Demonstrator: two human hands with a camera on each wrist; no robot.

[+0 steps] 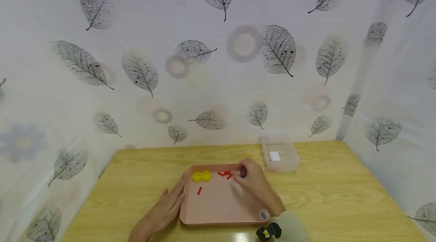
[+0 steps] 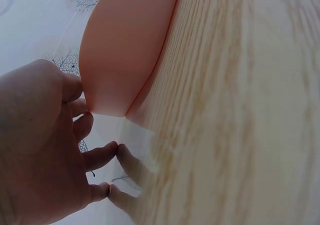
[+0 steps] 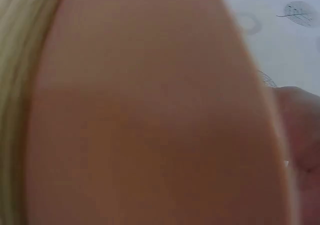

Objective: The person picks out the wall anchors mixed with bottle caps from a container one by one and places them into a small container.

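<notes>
A shallow pink tray (image 1: 221,211) lies on the wooden table. My left hand (image 1: 167,208) rests against its left rim with fingers extended; the left wrist view shows the fingertips at the tray's outer wall (image 2: 125,45). Over the far right corner, my right hand (image 1: 253,179) reaches in with bent fingers. A small dark blue curved piece (image 1: 243,172) shows among those fingers; whether they pinch it is unclear. Several small red pieces (image 1: 227,172) lie just left of the fingertips. Two yellow round pieces (image 1: 196,176) sit in the far left corner, with a red stick (image 1: 199,190) nearer me.
Behind the tray to the right stands a translucent plastic box (image 1: 287,162) with a white card (image 1: 274,156) in it. A small clear round container (image 1: 264,214) is at the tray's near right corner. A leaf-patterned curtain (image 1: 218,83) hangs along the table's far edge.
</notes>
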